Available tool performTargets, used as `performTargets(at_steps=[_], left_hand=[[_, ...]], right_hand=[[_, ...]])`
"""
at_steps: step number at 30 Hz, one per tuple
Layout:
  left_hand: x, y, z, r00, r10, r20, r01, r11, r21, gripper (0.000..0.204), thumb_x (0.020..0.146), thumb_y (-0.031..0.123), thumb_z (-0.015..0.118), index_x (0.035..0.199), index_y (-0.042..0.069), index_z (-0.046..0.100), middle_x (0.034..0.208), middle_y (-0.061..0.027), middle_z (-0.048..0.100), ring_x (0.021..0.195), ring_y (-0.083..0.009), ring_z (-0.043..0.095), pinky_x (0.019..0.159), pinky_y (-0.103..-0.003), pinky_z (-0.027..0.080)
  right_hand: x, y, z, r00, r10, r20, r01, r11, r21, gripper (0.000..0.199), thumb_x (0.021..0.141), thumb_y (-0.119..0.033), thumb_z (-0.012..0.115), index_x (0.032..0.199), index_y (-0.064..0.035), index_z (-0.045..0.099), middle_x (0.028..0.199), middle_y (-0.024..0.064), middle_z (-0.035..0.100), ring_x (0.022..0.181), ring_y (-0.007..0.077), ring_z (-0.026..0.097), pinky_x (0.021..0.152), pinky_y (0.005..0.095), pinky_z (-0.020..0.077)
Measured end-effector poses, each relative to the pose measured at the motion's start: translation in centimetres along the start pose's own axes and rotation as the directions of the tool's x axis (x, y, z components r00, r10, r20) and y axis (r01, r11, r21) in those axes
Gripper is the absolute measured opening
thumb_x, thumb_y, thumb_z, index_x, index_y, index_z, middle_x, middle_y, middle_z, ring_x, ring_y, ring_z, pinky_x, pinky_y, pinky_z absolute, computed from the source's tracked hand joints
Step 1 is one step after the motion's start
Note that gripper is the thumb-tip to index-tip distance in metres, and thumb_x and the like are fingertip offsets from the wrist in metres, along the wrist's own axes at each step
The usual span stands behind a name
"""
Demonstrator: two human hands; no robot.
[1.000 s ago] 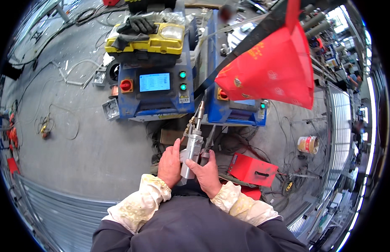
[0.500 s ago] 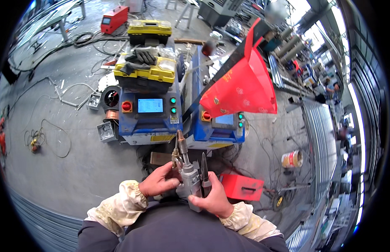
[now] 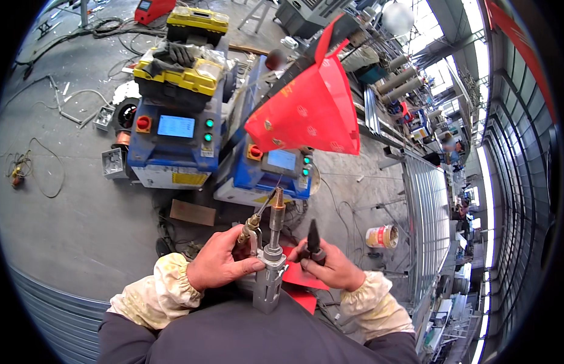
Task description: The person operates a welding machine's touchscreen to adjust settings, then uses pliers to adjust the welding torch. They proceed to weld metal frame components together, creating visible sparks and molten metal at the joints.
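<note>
A grey metal welding torch [image 3: 269,285] with a copper-coloured nozzle tip stands nearly upright in front of my body. My left hand [image 3: 216,262] grips it from the side, its thumb lying across the body. Beside the nozzle, a thin brass-fitted wire feed tube [image 3: 250,225] slants up toward the tip, next to my left fingers. To the right, apart from the torch, my right hand [image 3: 338,268] is closed round a pair of pliers [image 3: 313,238], dark tapered jaws pointing up. The pliers' handles are mostly hidden by the palm.
Two blue machines with screens, the left machine [image 3: 194,155] and the right machine [image 3: 258,182], stand ahead. Yellow-lidded toolboxes [image 3: 197,76] and a red bag [image 3: 309,115] rest above them. A bucket [image 3: 382,236] stands right; a red case [image 3: 303,276] lies below my hands.
My right hand has come away from the torch and moved right with the pliers. My left hand has closed on the torch. The view has shifted, so the machines appear further left.
</note>
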State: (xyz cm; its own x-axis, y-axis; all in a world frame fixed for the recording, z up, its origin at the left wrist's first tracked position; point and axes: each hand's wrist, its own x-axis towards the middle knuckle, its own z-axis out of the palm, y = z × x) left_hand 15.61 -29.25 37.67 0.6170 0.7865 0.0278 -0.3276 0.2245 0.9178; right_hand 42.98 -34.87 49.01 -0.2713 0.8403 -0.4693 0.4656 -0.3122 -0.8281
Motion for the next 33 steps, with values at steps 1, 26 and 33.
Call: performTargets(at_steps=[1,26,33], left_hand=[[0.3,0.4,0.4,1.000,0.007,0.000,-0.007,0.998,0.069,0.043,0.085,0.029,0.088,0.100,0.001,0.060,0.076,-0.0030,0.062,0.067,-0.0094,0.056,0.064,-0.031,0.048],[-0.4,1.4,0.6,0.993,-0.072,0.093,0.037,0.943,0.331,0.059,0.082,0.050,0.087,0.093,0.000,0.057,0.073,-0.0129,0.066,0.064,-0.0286,0.066,0.062,-0.039,0.052],[-0.8,1.7,-0.1,0.989,-0.070,0.128,0.025,0.945,0.325,0.058,0.082,0.049,0.087,0.092,0.000,0.057,0.074,-0.0121,0.068,0.064,-0.0272,0.068,0.062,-0.039,0.053]], right_hand=[[0.1,-0.6,-1.0,0.999,0.039,0.032,-0.033,0.987,-0.155,0.033,0.099,-0.004,0.061,0.131,-0.0036,0.052,0.119,0.0120,0.069,0.111,0.0226,0.067,0.099,0.0354,0.0511],[3.2,-7.5,-3.2,0.949,-0.082,0.305,0.286,0.635,-0.718,0.056,0.078,0.000,0.072,0.131,-0.0043,0.054,0.126,0.0154,0.063,0.121,0.0373,0.059,0.102,0.0459,0.0456],[3.3,-7.3,-2.5,0.954,-0.086,0.287,0.268,0.672,-0.690,0.050,0.072,0.000,0.072,0.120,-0.0037,0.057,0.113,0.0161,0.063,0.109,0.0411,0.060,0.094,0.0477,0.0497]])
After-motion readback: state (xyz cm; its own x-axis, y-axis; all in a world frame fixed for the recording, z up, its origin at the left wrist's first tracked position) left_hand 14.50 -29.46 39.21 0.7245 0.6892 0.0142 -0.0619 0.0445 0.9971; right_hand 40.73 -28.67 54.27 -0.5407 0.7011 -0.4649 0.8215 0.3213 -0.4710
